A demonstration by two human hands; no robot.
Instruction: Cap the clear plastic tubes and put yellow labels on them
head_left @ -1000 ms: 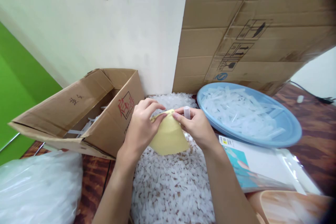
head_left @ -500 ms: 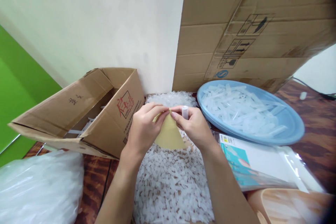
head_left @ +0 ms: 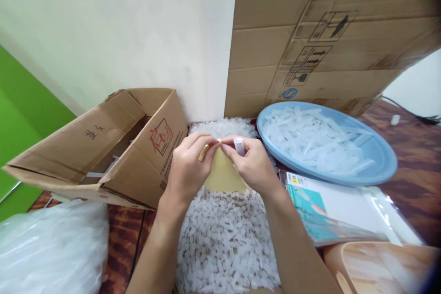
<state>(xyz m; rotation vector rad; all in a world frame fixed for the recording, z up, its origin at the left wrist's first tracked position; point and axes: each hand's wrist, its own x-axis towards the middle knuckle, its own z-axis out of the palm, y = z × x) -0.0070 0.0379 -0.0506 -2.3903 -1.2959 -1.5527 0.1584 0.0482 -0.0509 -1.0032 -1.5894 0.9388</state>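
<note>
Drawn closer, left hand (head_left: 189, 161) and right hand (head_left: 255, 161) pinch flared yellow sheet (head_left: 223, 173), apex up; right also grips white tube (head_left: 239, 146) beside it.

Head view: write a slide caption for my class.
Both hands pinch a yellow item over white bits, open box at left, blue basin at right.

Place: a small hand-work or packing corner; home or workshop, I cannot tell
Worktop (head_left: 126, 234): dark wood grain, small white pieces (head_left: 227, 239) spread toward its near edge
Far edge: bare wall (head_left: 155, 46), big shipping carton (head_left: 268, 50) with handling marks
Right side: blue basin (head_left: 384, 165) of translucent strips
Left edge: open cardboard box (head_left: 138, 170)
</note>
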